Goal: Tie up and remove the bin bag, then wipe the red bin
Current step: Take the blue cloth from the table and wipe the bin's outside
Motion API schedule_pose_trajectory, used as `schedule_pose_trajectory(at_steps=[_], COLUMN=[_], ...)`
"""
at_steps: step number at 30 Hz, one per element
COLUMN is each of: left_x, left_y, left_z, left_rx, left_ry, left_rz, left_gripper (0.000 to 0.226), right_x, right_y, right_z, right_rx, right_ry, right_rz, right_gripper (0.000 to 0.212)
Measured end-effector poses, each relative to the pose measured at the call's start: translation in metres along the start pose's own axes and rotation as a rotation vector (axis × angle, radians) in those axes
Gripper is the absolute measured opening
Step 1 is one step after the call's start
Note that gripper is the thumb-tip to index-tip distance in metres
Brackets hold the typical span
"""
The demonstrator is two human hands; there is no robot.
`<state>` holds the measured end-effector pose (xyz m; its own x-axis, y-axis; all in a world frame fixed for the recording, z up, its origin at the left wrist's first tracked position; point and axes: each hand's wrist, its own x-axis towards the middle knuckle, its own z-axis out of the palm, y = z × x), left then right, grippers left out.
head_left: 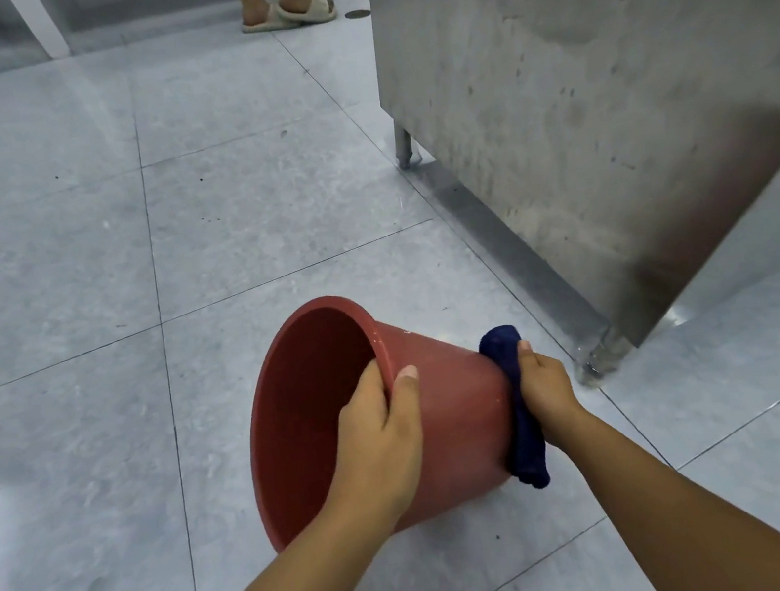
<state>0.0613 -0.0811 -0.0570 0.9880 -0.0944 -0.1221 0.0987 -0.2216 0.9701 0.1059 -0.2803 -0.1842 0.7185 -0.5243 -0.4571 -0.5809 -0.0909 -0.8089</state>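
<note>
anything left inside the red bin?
The red bin is tipped on its side, and the inside that shows is bare: no bag. The left hand grips the rim and hides part of the interior.

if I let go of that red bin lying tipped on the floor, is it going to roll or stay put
Likely to roll: the red bin is round and tapered, tipped over on glossy floor tiles, so it would probably curve around its narrow base. It looks light, being empty thin plastic that the left hand steadies by the rim alone.
</note>
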Motion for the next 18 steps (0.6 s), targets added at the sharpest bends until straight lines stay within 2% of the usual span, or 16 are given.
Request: schedule_pose_trajectory(at_steps=[2,5,6,7,9,11,12,14,16,18], left_x=[0.006,0.015,0.017,0.018,0.017,0.016,0.016,0.015,0.014,0.017], left_y=[-0.003,-0.005,-0.003,-0.001,-0.003,-0.004,-0.002,0.008,0.016,0.016], left_z=[-0.010,-0.020,-0.022,-0.024,-0.026,-0.021,-0.015,-0.001,0.008,0.003], left_rx=[-0.050,-0.170,-0.229,-0.281,-0.310,-0.273,-0.262,-0.275,-0.383,-0.534], left_ry=[-0.022,-0.053,-0.073,-0.106,-0.168,-0.122,-0.091,0.000,0.094,0.065], left_rz=[-0.041,-0.183,-0.265,-0.345,-0.498,-0.583,-0.580,-0.478,-0.402,-0.382], left_gripper=[0.012,0.005,0.007,0.019,0.059,0.087,0.088,0.073,0.054,0.044], right_x=[0.002,-0.006,-0.012,-0.020,-0.044,-0.073,-0.089,-0.117,-0.129,-0.121], right_y=[-0.005,-0.024,-0.033,-0.045,-0.071,-0.096,-0.104,-0.110,-0.108,-0.101], right_z=[-0.003,-0.018,-0.023,-0.027,-0.028,-0.014,-0.002,0.028,0.051,0.058], right_rx=[0.096,0.211,0.233,0.242,0.233,0.130,0.044,-0.116,-0.221,-0.231], right_ry=[0.135,0.249,0.262,0.254,0.189,0.089,0.026,-0.134,-0.311,-0.432], right_rz=[0.019,-0.062,-0.109,-0.157,-0.261,-0.441,-0.564,-0.748,-0.728,-0.674], right_gripper=[0.049,0.049,0.046,0.043,0.040,0.037,0.036,0.037,0.045,0.050])
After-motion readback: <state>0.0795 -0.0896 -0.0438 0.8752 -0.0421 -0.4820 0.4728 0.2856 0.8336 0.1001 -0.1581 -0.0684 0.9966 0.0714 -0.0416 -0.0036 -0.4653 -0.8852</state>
